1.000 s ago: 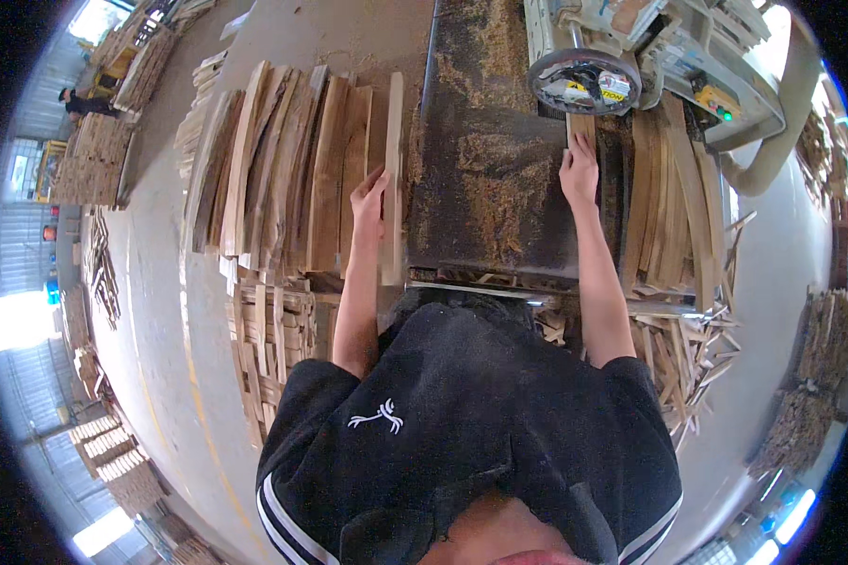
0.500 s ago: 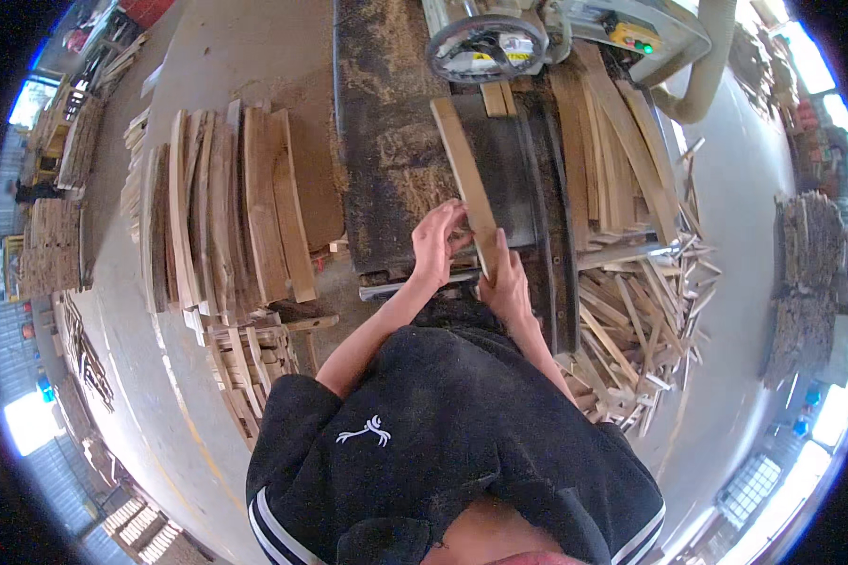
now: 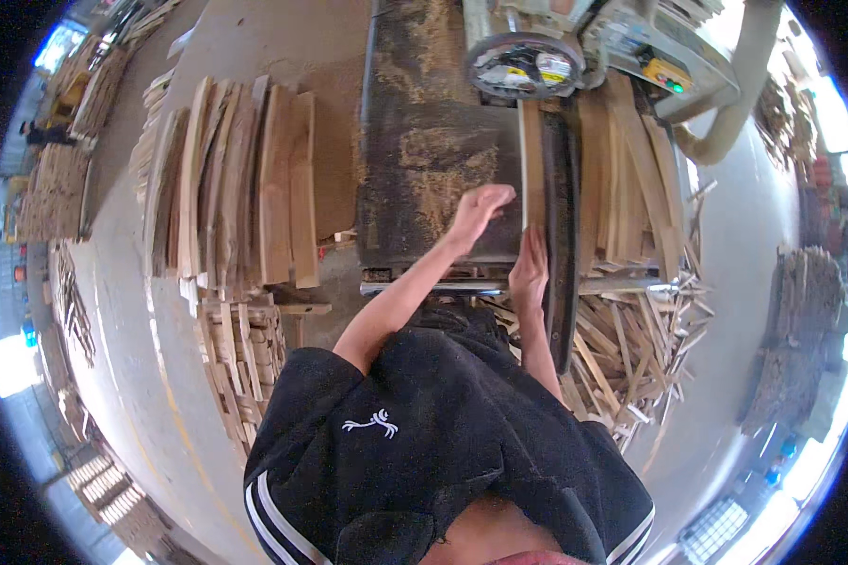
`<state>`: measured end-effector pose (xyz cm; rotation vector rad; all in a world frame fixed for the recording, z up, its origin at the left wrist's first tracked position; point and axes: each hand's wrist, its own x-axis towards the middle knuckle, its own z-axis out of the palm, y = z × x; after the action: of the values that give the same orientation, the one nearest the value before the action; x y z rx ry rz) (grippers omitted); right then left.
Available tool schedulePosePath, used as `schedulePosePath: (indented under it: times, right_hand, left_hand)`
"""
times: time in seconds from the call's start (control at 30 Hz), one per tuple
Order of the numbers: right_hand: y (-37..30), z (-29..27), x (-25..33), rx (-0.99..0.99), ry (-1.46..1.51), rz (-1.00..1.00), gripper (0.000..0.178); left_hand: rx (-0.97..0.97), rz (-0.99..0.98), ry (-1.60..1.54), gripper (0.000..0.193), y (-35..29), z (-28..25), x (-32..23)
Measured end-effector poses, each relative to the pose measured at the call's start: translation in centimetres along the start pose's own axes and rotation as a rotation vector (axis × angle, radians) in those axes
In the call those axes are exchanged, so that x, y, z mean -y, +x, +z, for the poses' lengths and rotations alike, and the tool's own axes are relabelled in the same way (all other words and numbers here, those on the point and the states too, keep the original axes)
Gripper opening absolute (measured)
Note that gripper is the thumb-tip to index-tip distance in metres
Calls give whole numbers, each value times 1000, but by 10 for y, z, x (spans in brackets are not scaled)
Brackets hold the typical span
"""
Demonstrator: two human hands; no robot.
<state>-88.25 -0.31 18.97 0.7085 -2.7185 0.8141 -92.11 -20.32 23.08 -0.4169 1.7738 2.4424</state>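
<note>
I can count, from where I stand, two bare hands: one left hand [image 3: 483,213] and one right hand [image 3: 530,270]. One board [image 3: 533,169] lies alone on one table [image 3: 415,212]. There are one handwheel [image 3: 526,64], one green light [image 3: 677,88], one thick hose [image 3: 752,71], and one heap of thin wood pieces [image 3: 622,344].

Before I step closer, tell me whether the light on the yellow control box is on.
On: the light glows green near the lower right of the yellow control box.

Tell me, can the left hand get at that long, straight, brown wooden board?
Probably yes: the left hand is just beside the wooden board, apart from it, with nothing visible between them.
</note>
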Motion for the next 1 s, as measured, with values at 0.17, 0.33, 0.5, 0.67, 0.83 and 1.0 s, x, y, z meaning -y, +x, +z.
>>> schedulePosePath:
  times: [0.17, 0.33, 0.5, 0.67, 0.83, 1.0]
  right_hand:
    - [28, 23, -26, -78, 346, 95, 58]
    - [72, 21, -16, 35, -196, -16, 56]
    - [106, 36, -18, 68, -259, -28, 59]
    - [133, 47, -26, 69, -261, -32, 61]
    - [177, 54, -31, 66, -268, -55, 59]
    - [188, 23, 29, 153, 115, 136, 49]
  left_hand:
    - [-529, 628, 863, 34, -15, -133, -63]
    - [-1136, 118, 1699, 57, -85, -266, -92]
    - [-1111, -38, 1564, 63, -109, -309, -74]
    - [-1017, -113, 1266, 52, -110, -298, -107]
    - [-749, -52, -85, 38, -111, -280, -102]
    - [-293, 8, -452, 55, -67, -222, -79]
